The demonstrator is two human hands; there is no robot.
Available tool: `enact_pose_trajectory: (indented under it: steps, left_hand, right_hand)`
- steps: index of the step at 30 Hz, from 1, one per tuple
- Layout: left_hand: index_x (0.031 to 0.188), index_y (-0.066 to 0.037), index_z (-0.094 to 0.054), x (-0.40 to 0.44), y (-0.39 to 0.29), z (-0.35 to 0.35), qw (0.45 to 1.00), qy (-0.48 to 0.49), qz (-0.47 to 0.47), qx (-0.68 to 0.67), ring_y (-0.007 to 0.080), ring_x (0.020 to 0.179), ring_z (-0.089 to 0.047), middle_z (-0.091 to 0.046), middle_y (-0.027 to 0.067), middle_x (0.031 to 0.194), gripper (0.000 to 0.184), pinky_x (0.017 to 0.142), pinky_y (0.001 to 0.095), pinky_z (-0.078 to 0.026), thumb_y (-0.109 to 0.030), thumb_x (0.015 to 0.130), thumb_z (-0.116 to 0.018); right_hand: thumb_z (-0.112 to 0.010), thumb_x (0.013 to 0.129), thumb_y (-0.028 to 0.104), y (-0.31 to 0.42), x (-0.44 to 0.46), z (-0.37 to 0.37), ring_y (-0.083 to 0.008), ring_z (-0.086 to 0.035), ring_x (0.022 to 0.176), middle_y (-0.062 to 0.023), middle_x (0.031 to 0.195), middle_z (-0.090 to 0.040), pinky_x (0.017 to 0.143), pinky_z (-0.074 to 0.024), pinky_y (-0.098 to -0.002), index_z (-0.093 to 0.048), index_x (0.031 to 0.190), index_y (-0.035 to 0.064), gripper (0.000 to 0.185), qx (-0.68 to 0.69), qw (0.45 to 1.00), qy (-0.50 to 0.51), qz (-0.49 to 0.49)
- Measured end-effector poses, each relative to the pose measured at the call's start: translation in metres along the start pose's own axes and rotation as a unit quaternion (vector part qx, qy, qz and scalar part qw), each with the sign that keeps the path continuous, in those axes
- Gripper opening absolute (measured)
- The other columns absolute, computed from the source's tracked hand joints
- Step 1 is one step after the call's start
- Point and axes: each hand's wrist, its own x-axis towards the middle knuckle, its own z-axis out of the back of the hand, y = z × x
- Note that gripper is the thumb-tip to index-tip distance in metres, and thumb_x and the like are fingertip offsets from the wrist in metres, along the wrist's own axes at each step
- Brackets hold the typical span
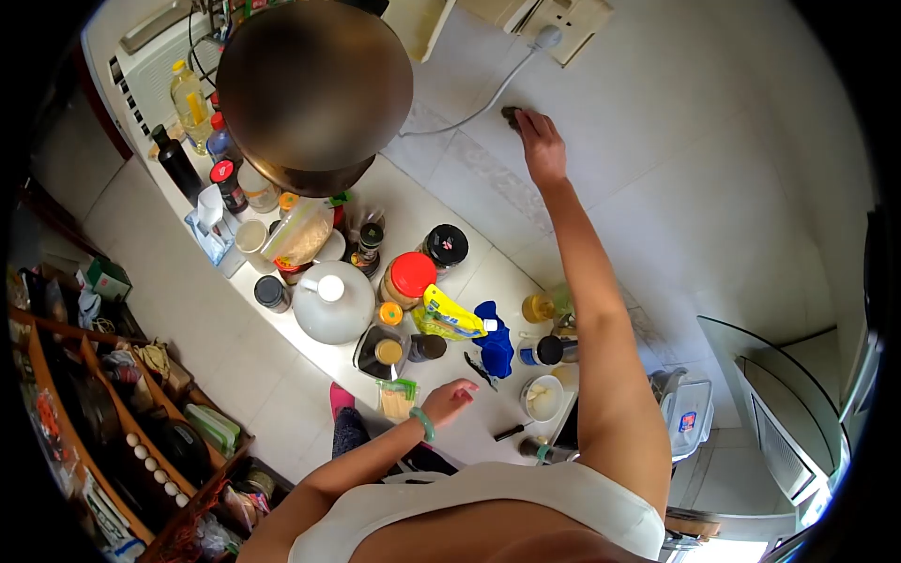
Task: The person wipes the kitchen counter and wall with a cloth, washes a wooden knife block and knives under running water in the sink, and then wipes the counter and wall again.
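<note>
My right hand reaches up to the tiled wall, its fingers closed on a small dark scrubbing pad that appears pressed to the tiles. Lower down, my left hand hovers over the counter edge with loosely bent fingers and nothing visible in it. A green bangle is on that wrist. Close to the left hand are a green-edged packet, a dark-lidded jar and a pair of black-handled scissors or similar tool, which I cannot make out clearly.
A large round pan stands at the upper left. Jars, a big white jug, a red-lidded jar, a yellow pouch and a white bowl crowd the counter. A plugged cord hangs near my right hand.
</note>
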Motion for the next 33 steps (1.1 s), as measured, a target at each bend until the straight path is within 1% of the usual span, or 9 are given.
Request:
enact_pose_trajectory:
  steps: [6, 8, 10, 12, 15, 20, 23, 30, 33]
  left_hand:
    - [0.108, -0.009, -0.058, -0.006, 0.007, 0.017, 0.999, 0.019, 0.043, 0.013, 0.0144, 0.076, -0.06, -0.063, 0.0046, 0.086, 0.025, 0.07, 0.028, -0.048, -0.012, 0.084, -0.055]
    - [0.108, -0.009, -0.057, -0.006, 0.019, 0.017, 0.999, 0.016, 0.028, -0.005, 0.0147, 0.076, -0.06, -0.062, 0.0049, 0.086, 0.025, 0.07, 0.0283, -0.048, -0.012, 0.084, -0.055]
    - [0.108, -0.009, -0.057, -0.003, 0.024, 0.013, 0.999, 0.022, 0.032, 0.016, 0.0153, 0.078, -0.06, -0.062, 0.0054, 0.087, 0.024, 0.072, 0.0287, -0.048, -0.012, 0.084, -0.054]
    - [0.108, -0.009, -0.057, 0.001, 0.025, 0.007, 0.998, 0.041, 0.037, -0.01, 0.0154, 0.079, -0.06, -0.062, 0.0054, 0.087, 0.024, 0.072, 0.0286, -0.048, -0.012, 0.084, -0.054]
    - [0.108, -0.009, -0.057, 0.01, 0.016, 0.008, 0.998, 0.047, 0.042, -0.023, 0.0156, 0.08, -0.06, -0.062, 0.0056, 0.087, 0.024, 0.074, 0.0284, -0.048, -0.012, 0.084, -0.054]
    - [0.108, -0.009, -0.057, 0.016, 0.032, 0.0, 0.997, 0.043, 0.053, -0.019, 0.0156, 0.08, -0.06, -0.062, 0.0059, 0.086, 0.025, 0.074, 0.0281, -0.047, -0.012, 0.083, -0.054]
    - [0.108, -0.009, -0.057, 0.018, 0.034, -0.001, 0.997, 0.05, 0.057, -0.033, 0.0157, 0.08, -0.061, -0.063, 0.0057, 0.086, 0.026, 0.074, 0.0283, -0.048, -0.012, 0.083, -0.054]
    - [0.108, -0.009, -0.057, 0.027, 0.028, -0.006, 0.995, 0.077, 0.065, -0.009, 0.0158, 0.078, -0.061, -0.063, 0.0056, 0.084, 0.026, 0.073, 0.0282, -0.048, -0.012, 0.084, -0.053]
    - [0.109, -0.009, -0.058, 0.028, 0.024, -0.003, 0.995, 0.076, 0.069, -0.021, 0.0155, 0.078, -0.061, -0.064, 0.0059, 0.085, 0.026, 0.073, 0.0286, -0.048, -0.013, 0.083, -0.053]
  right_hand:
    - [-0.059, 0.074, 0.004, -0.013, -0.051, -0.05, -0.0222, -0.059, 0.087, -0.0064, 0.094, -0.061, 0.065, -0.0527, -0.0321, -0.065, 0.093, 0.0029, 0.02, -0.047, 0.979, 0.131, 0.148]
    - [-0.059, 0.074, 0.004, -0.018, -0.032, -0.041, -0.0208, -0.058, 0.082, -0.0047, 0.088, -0.059, 0.061, -0.0519, -0.0317, -0.065, 0.091, 0.0039, 0.018, -0.026, 0.982, 0.085, 0.166]
    - [-0.061, 0.072, 0.005, -0.018, -0.003, -0.022, -0.0199, -0.058, 0.077, -0.0017, 0.082, -0.058, 0.056, -0.05, -0.0315, -0.065, 0.089, 0.0055, 0.017, -0.061, 0.993, 0.07, 0.079]
    - [-0.061, 0.071, 0.005, -0.013, -0.012, -0.024, -0.0186, -0.058, 0.076, -0.001, 0.08, -0.058, 0.056, -0.0505, -0.0305, -0.066, 0.087, 0.0057, 0.017, -0.061, 0.993, 0.069, 0.072]
    - [-0.06, 0.069, 0.003, -0.006, -0.048, -0.044, -0.0187, -0.058, 0.077, -0.0003, 0.081, -0.059, 0.058, -0.0519, -0.0289, -0.067, 0.086, 0.0066, 0.018, -0.046, 0.975, 0.125, 0.18]
    - [-0.06, 0.07, 0.002, -0.011, 0.016, -0.013, -0.0199, -0.059, 0.077, -0.0019, 0.08, -0.059, 0.056, -0.0501, -0.0309, -0.067, 0.091, 0.0069, 0.022, -0.077, 0.993, 0.054, 0.071]
    - [-0.06, 0.072, 0.003, -0.019, -0.029, -0.026, -0.0188, -0.059, 0.077, -0.0014, 0.079, -0.058, 0.055, -0.0495, -0.0294, -0.067, 0.094, 0.0086, 0.024, -0.055, 0.984, 0.08, 0.149]
    - [-0.062, 0.065, 0.004, -0.025, 0.051, -0.007, -0.0161, -0.056, 0.069, 0.0005, 0.074, -0.055, 0.05, -0.0479, -0.029, -0.068, 0.094, 0.01, 0.03, -0.118, 0.981, -0.018, 0.154]
    - [-0.063, 0.066, 0.004, -0.027, 0.01, -0.001, -0.0149, -0.056, 0.069, 0.0009, 0.073, -0.054, 0.051, -0.0479, -0.028, -0.069, 0.091, 0.0107, 0.027, -0.111, 0.982, 0.001, 0.154]
